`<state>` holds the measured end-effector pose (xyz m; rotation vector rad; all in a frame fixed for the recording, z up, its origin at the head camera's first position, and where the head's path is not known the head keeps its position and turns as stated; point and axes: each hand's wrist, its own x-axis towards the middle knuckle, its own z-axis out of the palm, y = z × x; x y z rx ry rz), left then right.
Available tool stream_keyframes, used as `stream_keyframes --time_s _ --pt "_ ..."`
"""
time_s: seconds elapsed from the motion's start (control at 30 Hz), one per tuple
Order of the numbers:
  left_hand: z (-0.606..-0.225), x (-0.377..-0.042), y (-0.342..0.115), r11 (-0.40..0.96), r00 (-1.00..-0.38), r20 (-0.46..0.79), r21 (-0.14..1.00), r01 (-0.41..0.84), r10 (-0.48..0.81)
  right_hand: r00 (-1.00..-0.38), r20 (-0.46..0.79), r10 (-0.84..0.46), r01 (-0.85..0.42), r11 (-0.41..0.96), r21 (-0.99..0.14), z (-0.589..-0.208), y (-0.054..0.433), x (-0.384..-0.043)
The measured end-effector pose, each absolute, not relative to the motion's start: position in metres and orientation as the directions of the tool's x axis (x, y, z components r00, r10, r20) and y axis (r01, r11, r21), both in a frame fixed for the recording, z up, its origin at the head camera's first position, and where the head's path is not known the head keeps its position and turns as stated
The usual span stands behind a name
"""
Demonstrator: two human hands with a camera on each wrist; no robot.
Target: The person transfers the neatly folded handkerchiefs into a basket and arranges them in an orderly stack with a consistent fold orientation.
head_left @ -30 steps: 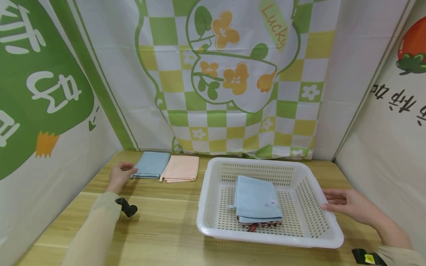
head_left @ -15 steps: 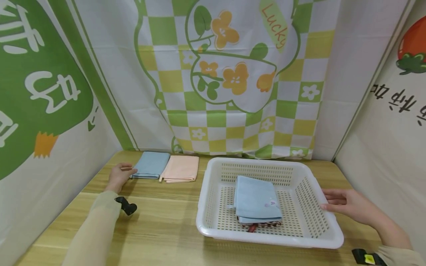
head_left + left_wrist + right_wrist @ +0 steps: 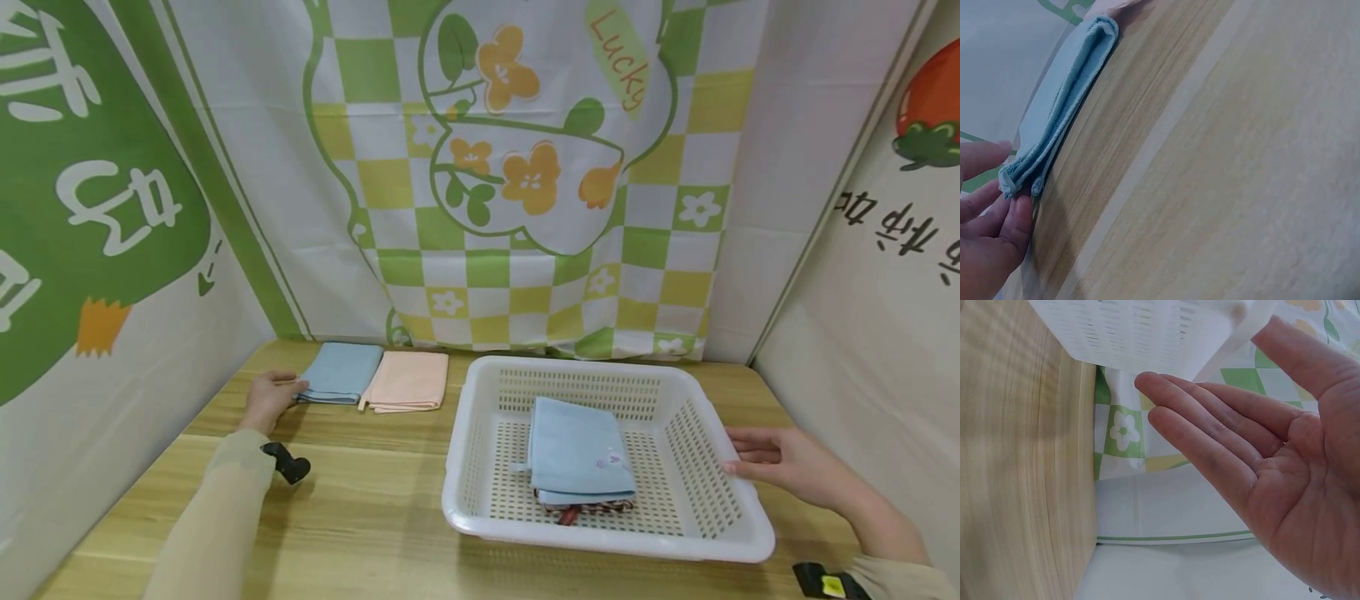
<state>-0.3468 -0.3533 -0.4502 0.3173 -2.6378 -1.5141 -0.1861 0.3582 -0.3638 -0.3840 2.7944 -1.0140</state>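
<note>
A folded blue towel [image 3: 342, 372] lies at the back left of the table. At its left end is my left hand [image 3: 270, 400]; in the left wrist view that hand [image 3: 994, 231] has the corner of the blue towel [image 3: 1057, 106] between its fingertips. Beside it lies a folded pink towel [image 3: 410, 380]. A white plastic basket [image 3: 459, 475] holds a folded light-blue towel [image 3: 577, 450] on top of a brown patterned cloth [image 3: 592, 506]. My right hand [image 3: 791, 462] is at the basket's right side, thumb at the rim; in the right wrist view its fingers [image 3: 1204, 425] are straight.
The wooden table [image 3: 360, 517] is enclosed by a checked, flowered cloth [image 3: 525, 275] behind and printed white cloths on the left and right. Black straps sit on both wrists. The basket stands on the right half of the table, close to the back cloth.
Almost nothing differs: both hands stay where they were, the left at the blue towel and the right at the basket. The towels and basket have not visibly moved.
</note>
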Motion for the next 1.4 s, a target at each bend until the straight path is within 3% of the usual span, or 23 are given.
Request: stream_keyframes --time_s 0.87,1.4 --pt "-0.449 -0.355 -0.362 0.576 -0.972 -0.014 0.803 -0.151 -0.234 -0.954 -0.043 -0.296 -0.194 0.722 -0.664 -0.366 0.359 -0.185" --pt "-0.449 -0.363 -0.363 0.514 -0.975 -0.075 0.84 -0.176 -0.211 -0.949 -0.041 -0.313 -0.209 0.721 -0.661 -0.366 0.359 -0.186"
